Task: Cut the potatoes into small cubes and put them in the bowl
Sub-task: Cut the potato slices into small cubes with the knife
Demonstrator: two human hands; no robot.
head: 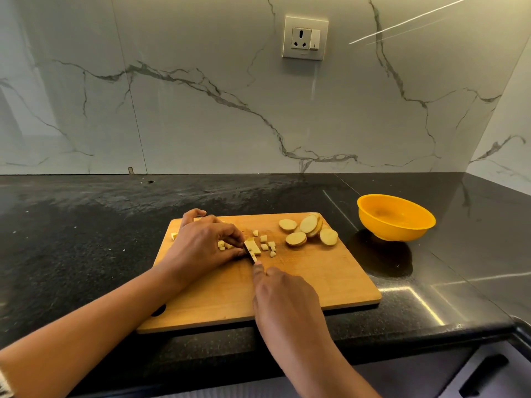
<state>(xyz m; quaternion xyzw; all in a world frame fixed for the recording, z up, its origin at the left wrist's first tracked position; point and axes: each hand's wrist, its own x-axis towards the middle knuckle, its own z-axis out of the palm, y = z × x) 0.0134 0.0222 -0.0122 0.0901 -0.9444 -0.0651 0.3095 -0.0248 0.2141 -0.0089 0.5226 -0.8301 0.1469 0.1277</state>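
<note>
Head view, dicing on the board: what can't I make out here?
Head view only:
- Knife: the right hand covers the handle; only a short stretch of blade shows.
- Potato piece being cut: the left hand's fingers cover most of it, so how much remains uncut is unclear.
- Potato bit at the left edge of the cutting board: half hidden behind the left hand.
- Cubes: too small to count surely.

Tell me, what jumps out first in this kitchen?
The bright yellow bowl on the dark counter, right of the wooden board. On the board, the left hand pinches a potato strip while the right hand cuts it with a knife. Round potato slices wait at the board's far right corner.
</note>
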